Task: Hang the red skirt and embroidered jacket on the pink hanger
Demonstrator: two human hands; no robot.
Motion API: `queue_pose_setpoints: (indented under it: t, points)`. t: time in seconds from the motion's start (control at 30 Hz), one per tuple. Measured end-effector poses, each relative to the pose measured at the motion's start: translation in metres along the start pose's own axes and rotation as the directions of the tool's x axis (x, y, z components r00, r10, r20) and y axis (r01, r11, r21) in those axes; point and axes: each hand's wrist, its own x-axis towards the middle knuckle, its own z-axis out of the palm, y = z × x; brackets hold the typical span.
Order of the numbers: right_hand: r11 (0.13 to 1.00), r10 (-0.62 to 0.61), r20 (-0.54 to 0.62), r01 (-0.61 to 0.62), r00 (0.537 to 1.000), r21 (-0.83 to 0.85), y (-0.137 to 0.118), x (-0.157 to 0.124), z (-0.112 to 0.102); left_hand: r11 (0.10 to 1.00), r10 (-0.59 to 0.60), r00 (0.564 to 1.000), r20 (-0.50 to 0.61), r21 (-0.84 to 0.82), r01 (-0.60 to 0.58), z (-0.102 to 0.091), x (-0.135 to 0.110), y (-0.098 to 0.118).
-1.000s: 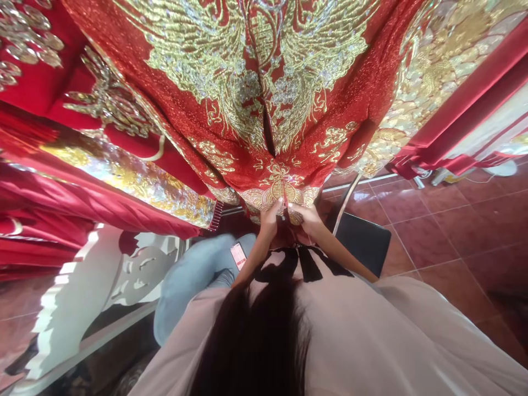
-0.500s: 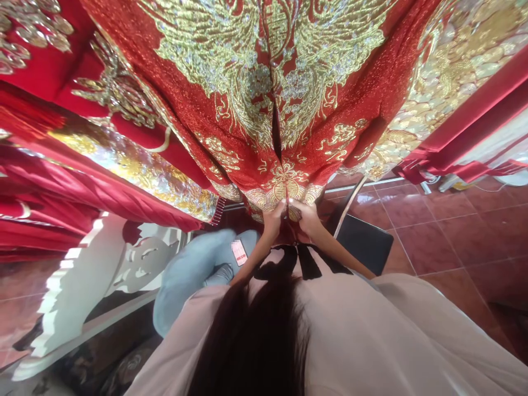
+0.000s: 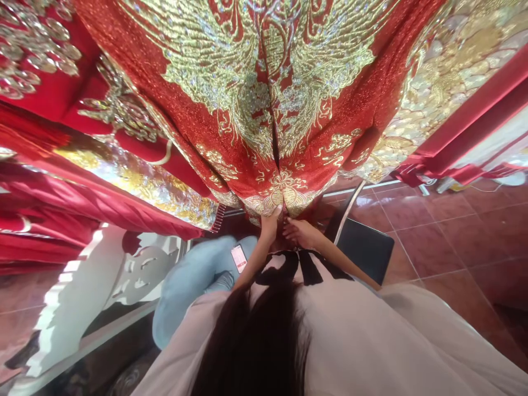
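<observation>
A red glittery jacket (image 3: 193, 135) with gold and silver embroidery hangs in front of me, its two front edges meeting along a middle slit. My left hand (image 3: 270, 224) pinches the patterned hem just left of that slit, with the thumb on top. Close by on the right, my right hand (image 3: 303, 233) sits slightly below the hem, fingers curled together near the bottom of the opening. What those fingers hold, if anything, is too small to tell.
More red and gold beaded cloth hangs at left (image 3: 136, 181) and right (image 3: 449, 82). At lower left stands a white carved piece of furniture (image 3: 78, 297). A phone (image 3: 238, 258) lies on my jeans (image 3: 185, 286). A dark flat panel (image 3: 367, 250) is above the red tiled floor (image 3: 437, 231).
My right hand has come off the right side of the hem and moved down, its fingers now curled below it. My left hand stays at the hem, a little further left.
</observation>
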Motion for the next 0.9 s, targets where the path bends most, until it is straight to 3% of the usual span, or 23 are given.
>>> queue_pose_setpoints:
  t: [0.1,0.2,0.27,0.43,0.67,0.9]
  points:
    - [0.988,-0.149,-0.062,0.147,0.987,-0.035,-0.010,0.001,0.010,0.998,0.052,0.999,0.000,0.035,-0.052,-0.001,0.005,-0.001]
    - [0.948,-0.317,-0.162,0.318,0.935,-0.015,-0.024,0.007,0.021,0.991,0.089,0.996,-0.005,0.097,-0.088,-0.003,0.010,-0.003]
    - [0.931,-0.359,-0.201,0.365,0.911,-0.010,-0.030,0.011,0.028,0.987,0.093,0.996,0.001,0.135,-0.092,-0.006,0.013,-0.005]
    - [0.926,-0.370,-0.255,0.377,0.893,-0.023,-0.034,0.015,0.038,0.974,0.144,0.990,-0.004,0.180,-0.141,-0.013,0.020,-0.015]
    - [0.981,-0.186,-0.217,0.193,0.958,0.012,-0.053,0.020,0.049,0.957,0.183,0.982,0.038,0.222,-0.186,-0.017,0.024,-0.017]
    - [0.982,-0.156,-0.271,0.179,0.950,0.066,-0.062,0.025,0.056,0.968,0.173,0.981,0.086,0.169,-0.186,-0.015,0.027,-0.009]
